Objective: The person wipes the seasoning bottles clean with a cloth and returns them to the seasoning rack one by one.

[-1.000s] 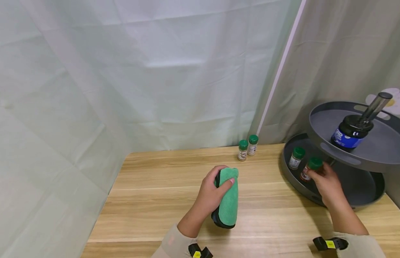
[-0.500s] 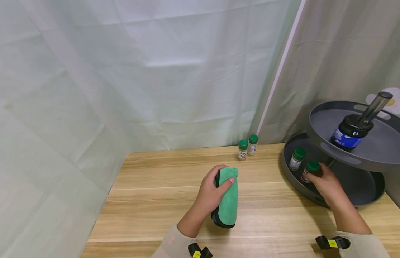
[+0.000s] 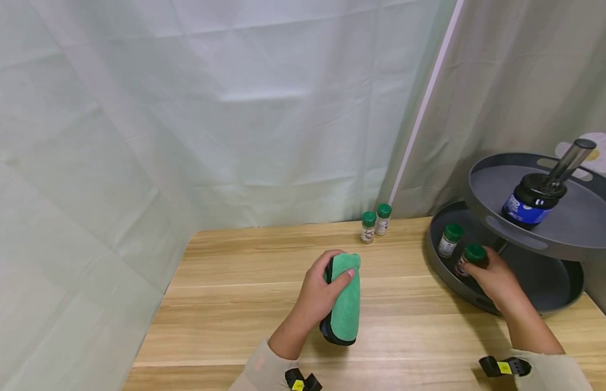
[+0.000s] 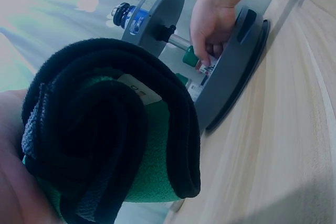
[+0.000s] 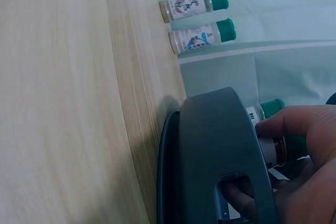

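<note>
My left hand (image 3: pixel 322 290) grips a rolled green towel (image 3: pixel 347 298) with dark edging, held above the wooden table; the left wrist view shows the towel's rolled end (image 4: pixel 105 129) up close. At the right, my right hand (image 3: pixel 496 277) pinches a green-capped spice jar (image 3: pixel 473 254) in the lower tray (image 3: pixel 444 279) of a grey two-tier stand. The jar looks upright, its lower part half hidden by the tray wall in the right wrist view. Just beside it stands another green-capped spice jar (image 3: pixel 449 239) in the same tray.
On the upper tray (image 3: pixel 586 217) sits a dark jar with a blue label (image 3: pixel 528 201), a clear tube-like piece (image 3: pixel 570 162) rising from it. Two more green-capped jars (image 3: pixel 367 228) stand at the table's back edge, near the curtain (image 3: pixel 283 136).
My right hand and the spice jar it pinches have shifted slightly left and back, closer to the other jar in the tray. My left hand and the towel hold still.
</note>
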{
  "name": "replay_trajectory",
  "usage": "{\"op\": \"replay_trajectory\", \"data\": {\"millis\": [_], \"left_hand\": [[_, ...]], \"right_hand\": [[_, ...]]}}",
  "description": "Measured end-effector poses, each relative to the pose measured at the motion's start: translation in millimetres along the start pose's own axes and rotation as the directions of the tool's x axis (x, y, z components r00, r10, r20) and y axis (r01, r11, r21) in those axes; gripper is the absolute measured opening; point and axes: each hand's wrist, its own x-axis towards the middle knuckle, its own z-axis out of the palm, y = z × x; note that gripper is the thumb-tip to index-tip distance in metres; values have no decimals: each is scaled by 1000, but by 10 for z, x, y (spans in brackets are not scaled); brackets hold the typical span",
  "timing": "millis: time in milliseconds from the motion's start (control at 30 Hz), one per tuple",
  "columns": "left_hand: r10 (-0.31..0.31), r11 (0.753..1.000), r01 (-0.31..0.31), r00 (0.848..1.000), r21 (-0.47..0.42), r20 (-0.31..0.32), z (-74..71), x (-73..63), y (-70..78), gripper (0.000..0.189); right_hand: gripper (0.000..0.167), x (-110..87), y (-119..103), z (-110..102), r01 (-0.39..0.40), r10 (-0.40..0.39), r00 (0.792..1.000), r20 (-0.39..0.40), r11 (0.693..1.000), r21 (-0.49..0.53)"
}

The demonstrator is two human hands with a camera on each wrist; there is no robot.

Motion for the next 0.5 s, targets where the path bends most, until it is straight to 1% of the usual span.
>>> {"op": "replay_trajectory", "data": {"millis": [400, 500], "left_hand": [[0, 1000, 0, 1000, 8, -7, -11, -1, -4, 35], [2, 1000, -1, 1000, 10, -9, -13, 0, -7, 38]], "right_hand": [[62, 70, 0, 52, 17, -17, 999, -33, 1000, 3], [62, 94, -8, 66, 20, -20, 999, -35, 1000, 15]]}}
